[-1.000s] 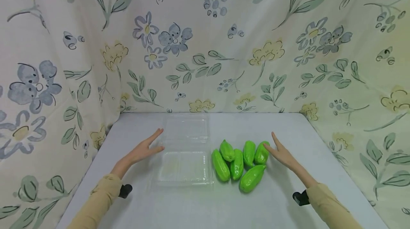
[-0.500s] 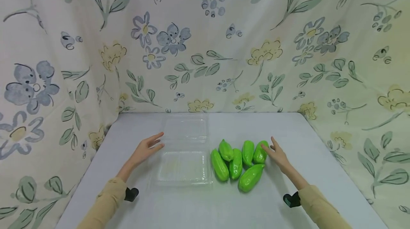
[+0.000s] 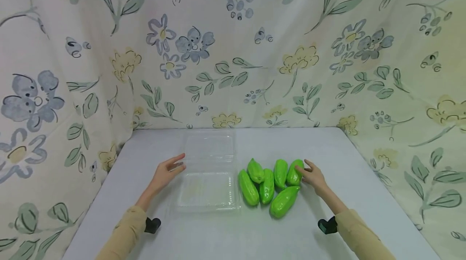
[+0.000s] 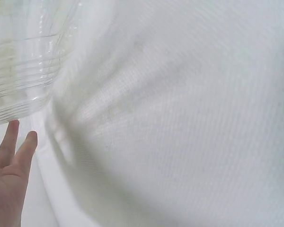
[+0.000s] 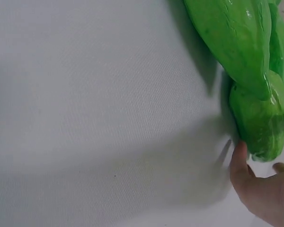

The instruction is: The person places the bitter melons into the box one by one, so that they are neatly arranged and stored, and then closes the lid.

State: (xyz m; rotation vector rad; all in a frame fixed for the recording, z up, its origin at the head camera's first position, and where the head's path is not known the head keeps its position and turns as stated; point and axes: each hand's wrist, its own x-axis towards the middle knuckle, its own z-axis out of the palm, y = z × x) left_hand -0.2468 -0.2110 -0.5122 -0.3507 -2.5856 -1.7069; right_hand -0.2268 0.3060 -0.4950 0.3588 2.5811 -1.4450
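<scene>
Several glossy green gourd-like vegetables lie in a cluster right of the table's middle. My right hand (image 3: 314, 177) is at the rightmost green vegetable (image 3: 293, 174), thumb and fingers spread apart at its end. In the right wrist view, one fingertip (image 5: 240, 147) meets or nearly meets that vegetable's edge; firm contact cannot be made out. To the left lies a clear plastic clamshell box (image 3: 207, 208), its lid (image 3: 209, 136) folded back behind the base. Beside its left edge my left hand (image 3: 164, 174) is held with fingers loosely extended, holding nothing. In the left wrist view its fingertips point toward the box.
A white table (image 3: 233, 235) carries everything. Behind it and at both sides hangs a floral curtain (image 3: 233, 49). Another green vegetable (image 3: 284, 202) lies nearest the front, and one more (image 3: 248, 187) lies close to the box's right edge.
My right hand has moved left and closer to the rightmost vegetable, its fingers bending a little. My left hand's fingers have drawn nearer together beside the box. The vegetables keep their places.
</scene>
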